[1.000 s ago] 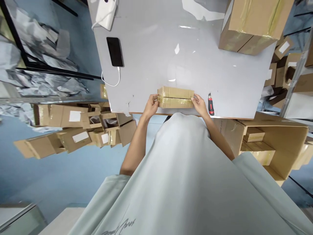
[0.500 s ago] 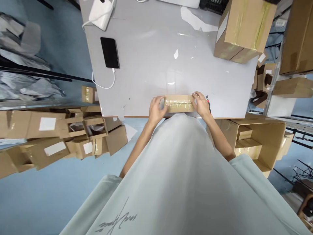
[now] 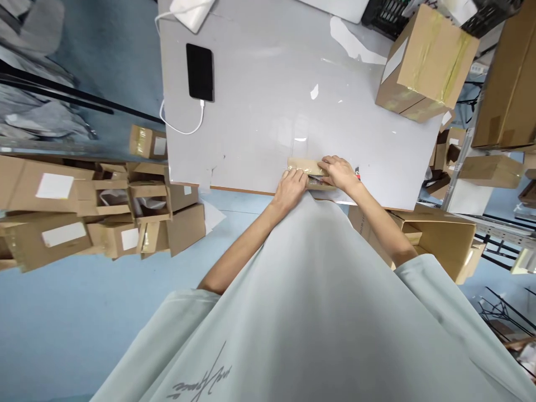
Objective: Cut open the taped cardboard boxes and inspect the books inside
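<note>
- Moved since half a second ago: both hands, in from the ends of the small box (image 3: 307, 164) to the middle of its top seam. Also opened up a gap there, showing something inside, too small to make out.
- Got the left hand (image 3: 292, 188) over the left part, fingers curled and bunched together near the seam. Can't tell about a pinch, what with the hidden thumb.
- Got the right hand (image 3: 338, 172) on the right part, fingers over the far flap, thumb down by the gap, so apparently pinching that flap.
- As for the small box: sitting at the near edge of the desk (image 3: 251, 123), right in front of the shirt (image 3: 310, 290).
- Progress, at a guess: partway open. Done: seam parted in the middle. Left: flaps not folded fully back, contents not out.
- Counting on the desk: one small box, one red-and-black cutter (image 3: 357, 173) (partly behind the right hand), one black phone (image 3: 200, 72), one white block (image 3: 192, 14), one large taped box (image 3: 422, 61).
- Counting on the right, below the desk: one big open carton (image 3: 446, 240). Too jumbled to count: cartons (image 3: 54, 187) off left.
</note>
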Tool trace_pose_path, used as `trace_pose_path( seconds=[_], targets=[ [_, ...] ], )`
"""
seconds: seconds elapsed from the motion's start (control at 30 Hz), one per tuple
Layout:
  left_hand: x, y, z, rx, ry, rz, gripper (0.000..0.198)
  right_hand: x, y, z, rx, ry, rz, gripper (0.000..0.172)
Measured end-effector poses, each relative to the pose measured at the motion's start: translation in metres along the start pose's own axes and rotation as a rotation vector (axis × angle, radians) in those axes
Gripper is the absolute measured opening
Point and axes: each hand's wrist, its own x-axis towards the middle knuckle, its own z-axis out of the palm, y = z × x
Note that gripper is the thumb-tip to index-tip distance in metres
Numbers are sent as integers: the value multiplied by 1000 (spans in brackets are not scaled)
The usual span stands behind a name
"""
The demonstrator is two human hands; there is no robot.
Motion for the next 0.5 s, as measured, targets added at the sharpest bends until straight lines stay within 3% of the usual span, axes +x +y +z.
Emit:
trace_pose_path(
  seconds=[0.1,0.2,0.37,0.5],
  targets=[
    [-7,5,4,-15,15,2,30,-1,-8,-3,-84,-21,-3,50],
    [-14,6,11,-50,-37,2,29,-1,-6,-7,-79,-61,-26,50],
    [-26,0,22,-47,-124,3,26,17,27,-17,109,-33,9,53],
    [-31,-3,24,-83,-161,-6,3,40,54,-11,267,60,90,60]
  ],
)
